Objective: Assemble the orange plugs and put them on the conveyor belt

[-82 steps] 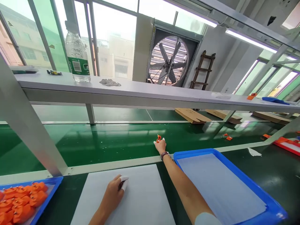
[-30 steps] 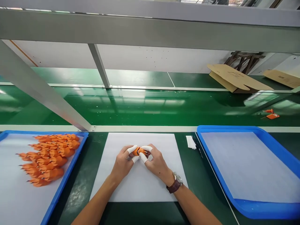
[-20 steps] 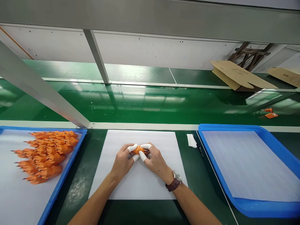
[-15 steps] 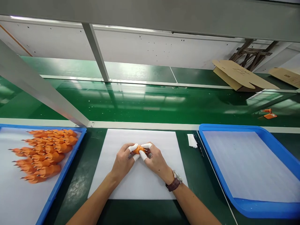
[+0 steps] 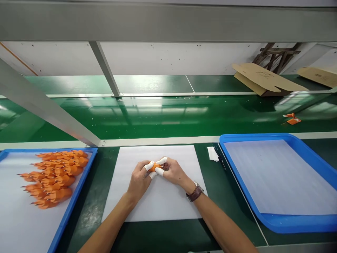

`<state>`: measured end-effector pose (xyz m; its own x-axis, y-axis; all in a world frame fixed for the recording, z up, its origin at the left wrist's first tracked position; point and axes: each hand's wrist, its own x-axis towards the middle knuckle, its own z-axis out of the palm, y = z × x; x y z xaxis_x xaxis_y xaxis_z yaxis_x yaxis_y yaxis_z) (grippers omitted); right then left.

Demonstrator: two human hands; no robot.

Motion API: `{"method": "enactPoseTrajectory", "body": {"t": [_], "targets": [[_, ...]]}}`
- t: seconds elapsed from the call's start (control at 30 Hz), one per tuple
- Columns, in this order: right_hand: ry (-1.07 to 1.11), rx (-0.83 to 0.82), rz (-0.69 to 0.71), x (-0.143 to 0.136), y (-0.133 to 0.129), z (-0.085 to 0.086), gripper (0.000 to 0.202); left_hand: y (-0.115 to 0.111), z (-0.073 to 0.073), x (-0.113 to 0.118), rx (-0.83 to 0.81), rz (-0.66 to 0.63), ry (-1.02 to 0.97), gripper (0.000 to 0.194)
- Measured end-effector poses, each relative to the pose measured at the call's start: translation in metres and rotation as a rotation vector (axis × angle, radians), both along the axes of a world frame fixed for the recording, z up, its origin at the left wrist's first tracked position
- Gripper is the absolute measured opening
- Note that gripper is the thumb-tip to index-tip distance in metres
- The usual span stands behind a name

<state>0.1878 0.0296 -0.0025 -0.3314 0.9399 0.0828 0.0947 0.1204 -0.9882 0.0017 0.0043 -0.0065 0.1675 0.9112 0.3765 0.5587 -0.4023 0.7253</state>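
A small orange piece [image 5: 155,167] is held between both hands above a white sheet [image 5: 160,203]. My left hand [image 5: 140,176] pinches its left side with white-covered thumb and finger. On the right side, my right hand [image 5: 171,171] grips it with white-covered fingertips; a brown-strapped watch is on that wrist. Parts of the piece are hidden by the fingers. Rows of similar orange pieces [image 5: 56,175] with dark pointed tips lie in the blue-rimmed tray [image 5: 68,211] at the left.
At the right stands another blue tray [image 5: 265,219] lined with a white sheet. A white scrap [image 5: 212,154] and dark thin items lie beside it. Beyond a pale rail are orange items [image 5: 293,120] and opened cardboard [image 5: 263,75]. A slanted metal post [image 5: 65,116] rises at the left.
The view has shifted slightly. My right hand has turned a little around the orange piece, and its fingers now cover more of the right end. Both hands still hold it.
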Motion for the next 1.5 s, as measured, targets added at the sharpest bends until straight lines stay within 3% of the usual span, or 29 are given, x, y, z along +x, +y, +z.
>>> {"method": "enactPoseTrajectory", "body": {"t": [0.13,0.37,0.57,0.9,1.0,1.17,1.3,1.4,1.5], "targets": [[-0.115,0.135,0.007,0.000,-0.004,0.004,0.013,0.003,0.001,-0.001,0.009,-0.008,0.022,0.027],[-0.851,0.660,-0.005,-0.014,-0.015,0.013,0.020,0.005,0.009,-0.004,-0.064,0.029,0.135,0.040],[-0.924,0.733,0.014,-0.011,-0.011,0.011,0.015,0.009,0.010,-0.007,-0.100,0.035,0.194,0.042],[-0.858,0.734,0.003,-0.011,-0.010,0.012,0.022,0.014,0.007,-0.009,-0.110,0.040,0.267,0.047],[-0.819,0.662,0.024,-0.007,-0.011,0.015,0.019,0.013,0.007,-0.010,-0.108,0.030,0.251,0.048],[-0.373,0.316,0.091,0.017,-0.004,0.026,0.034,0.010,0.011,-0.007,-0.098,-0.003,0.201,0.046],[-0.043,0.032,0.065,0.030,0.006,0.025,0.024,0.009,0.012,-0.003,-0.087,-0.013,0.147,0.042],[0.029,0.019,0.053,0.026,0.006,0.020,0.025,0.008,0.012,-0.003,-0.052,-0.037,0.148,0.042],[-0.005,0.139,0.060,0.018,0.001,0.016,0.028,0.008,0.012,-0.004,-0.009,-0.058,0.172,0.044]]}}
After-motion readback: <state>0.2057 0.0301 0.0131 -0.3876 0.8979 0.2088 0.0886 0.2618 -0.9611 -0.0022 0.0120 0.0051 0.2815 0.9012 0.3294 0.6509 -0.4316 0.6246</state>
